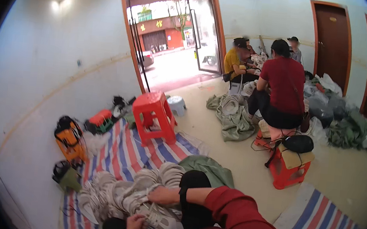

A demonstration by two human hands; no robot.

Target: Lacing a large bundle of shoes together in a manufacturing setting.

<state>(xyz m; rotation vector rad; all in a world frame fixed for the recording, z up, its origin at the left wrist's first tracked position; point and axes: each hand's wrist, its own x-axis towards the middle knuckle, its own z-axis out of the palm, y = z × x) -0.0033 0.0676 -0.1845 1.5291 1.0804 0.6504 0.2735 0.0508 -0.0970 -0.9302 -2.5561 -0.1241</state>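
Observation:
A light grey and white sneaker [160,219] lies across my lap, pale laces over its upper. My right hand [163,196] reaches in from the right and closes at the sneaker's upper end; its fingertips are partly hidden. On the near left side of the shoe is my left hand [135,224], its fingers pinched together close to the laces. Whether a lace is between them is too small to tell. Just beyond both hands, a heap of similar sneakers [103,192] rests on the striped sheet [128,146].
A red plastic stool [153,116] stands on the sheet. Green cloth [209,168] lies beside the shoes. Bags and tools [71,140] line the left wall. Right of me, a red stool [292,168] bears a black bag. Several people sit further off, near sacks [232,115] and an open door [201,31].

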